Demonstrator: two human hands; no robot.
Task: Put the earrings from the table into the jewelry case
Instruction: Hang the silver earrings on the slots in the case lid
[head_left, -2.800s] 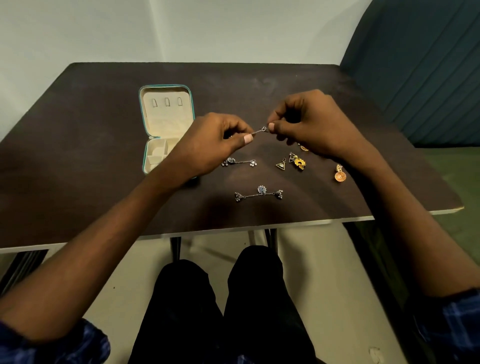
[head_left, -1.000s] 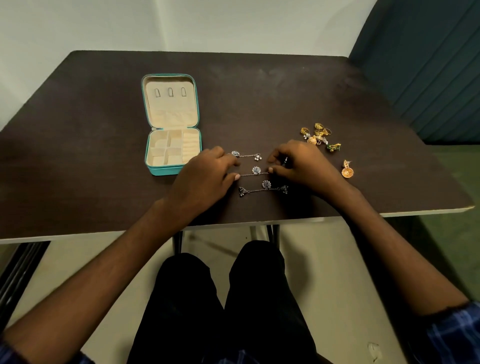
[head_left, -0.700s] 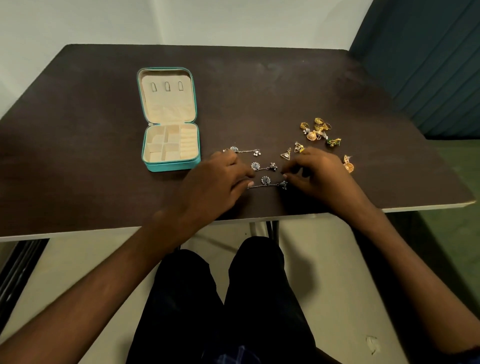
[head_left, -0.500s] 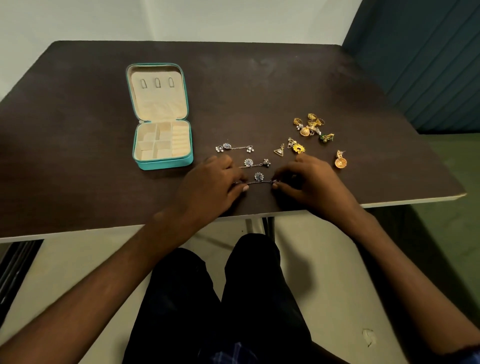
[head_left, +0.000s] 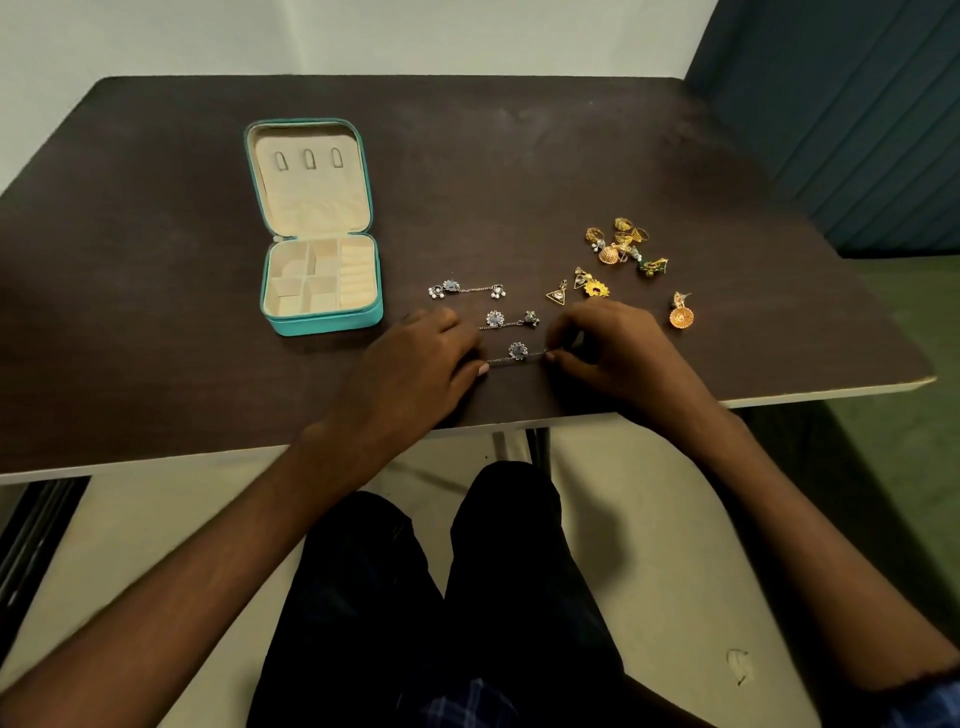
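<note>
Dark, matte brown tabletop (head_left: 156, 291) fills most of your view, with pale wall behind and a ribbed teal panel (head_left: 852, 114) at upper right. Left of centre, your teal jewelry case (head_left: 317, 228) lies open, its cream padded lid flat and its small square compartments facing you. Just right of it, three silver chain earrings lie in rows; the nearest silver earring (head_left: 517, 353) is stretched between your hands. Your left hand (head_left: 415, 369) pinches its left end with curled fingers, your right hand (head_left: 608, 353) pinches the right end. Beyond your right hand lie a triangular gold earring (head_left: 557, 295), a yellow flower piece (head_left: 595, 287), a tangled gold cluster (head_left: 621, 244) and, farthest right, a round orange earring (head_left: 680, 315).
</note>
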